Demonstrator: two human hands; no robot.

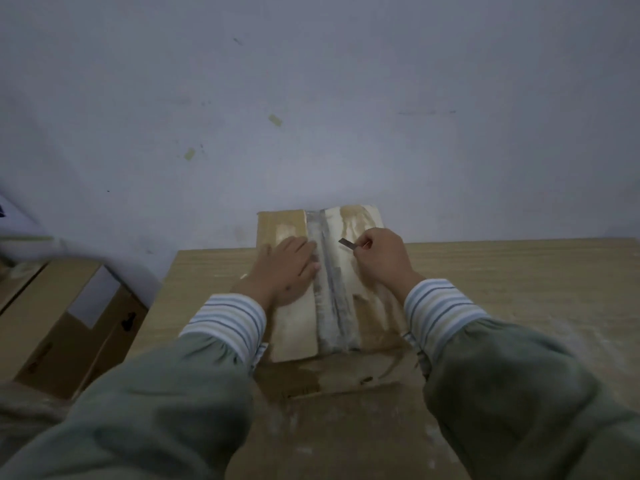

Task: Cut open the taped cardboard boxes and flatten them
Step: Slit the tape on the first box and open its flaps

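Note:
A taped cardboard box stands on the wooden table in front of me, top face up. A wide strip of clear tape runs down the seam between its two top flaps. My left hand lies flat on the left flap, fingertips at the edge of the tape. My right hand hovers over the right flap and pinches a small metal blade, whose tip points left toward the seam. The blade sits just right of the tape, near the box's far end.
The wooden table stretches to the right and ends at a pale wall behind the box. Another cardboard box with a white label sits lower down at the left. More cardboard lies under the near edge of the box.

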